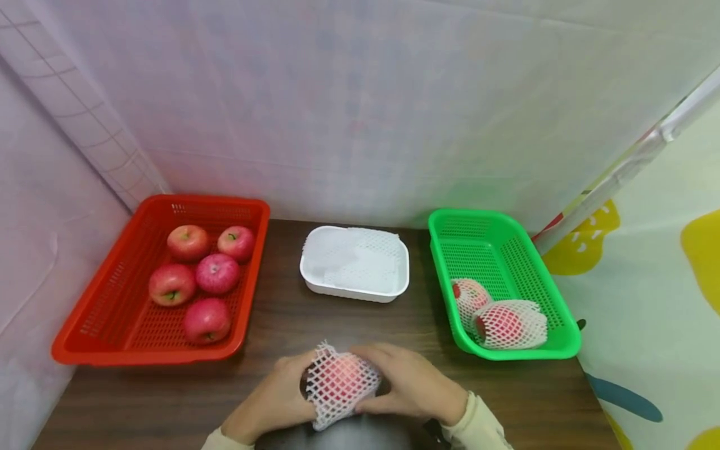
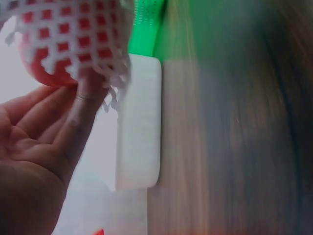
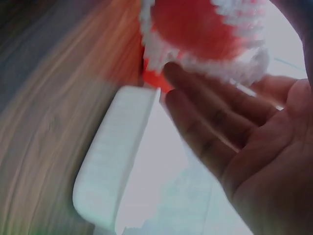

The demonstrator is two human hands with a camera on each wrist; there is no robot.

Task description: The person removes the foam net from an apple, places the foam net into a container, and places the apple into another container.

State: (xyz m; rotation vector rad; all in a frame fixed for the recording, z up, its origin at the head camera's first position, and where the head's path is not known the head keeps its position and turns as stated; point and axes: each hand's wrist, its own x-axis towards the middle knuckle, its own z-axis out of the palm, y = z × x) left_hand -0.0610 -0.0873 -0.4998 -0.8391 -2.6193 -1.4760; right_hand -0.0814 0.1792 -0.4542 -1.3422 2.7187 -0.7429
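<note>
Near the table's front edge, both hands hold one red apple [image 1: 343,377] that sits in a white foam net sleeve [image 1: 323,409]. The left hand [image 1: 284,390] grips it from the left, thumb and fingers around the sleeve's open end. On the other side, the thumb and fingers of the right hand [image 1: 407,380] curve round the wrapped fruit. In the left wrist view, bare apple skin [image 2: 46,73] shows below the ragged edge of the net, and a fingertip lies under that edge. The right wrist view is blurred; fingers [image 3: 210,112] reach along the underside of the net.
A red basket [image 1: 255,294] with several bare apples [image 1: 208,320] stands on the left. A white tray [image 1: 354,292] of foam net sleeves [image 1: 374,256] sits at the back middle. On the right, a green basket [image 1: 540,275] holds two net-wrapped apples [image 1: 509,325]. White cloth [image 1: 337,112] hangs behind.
</note>
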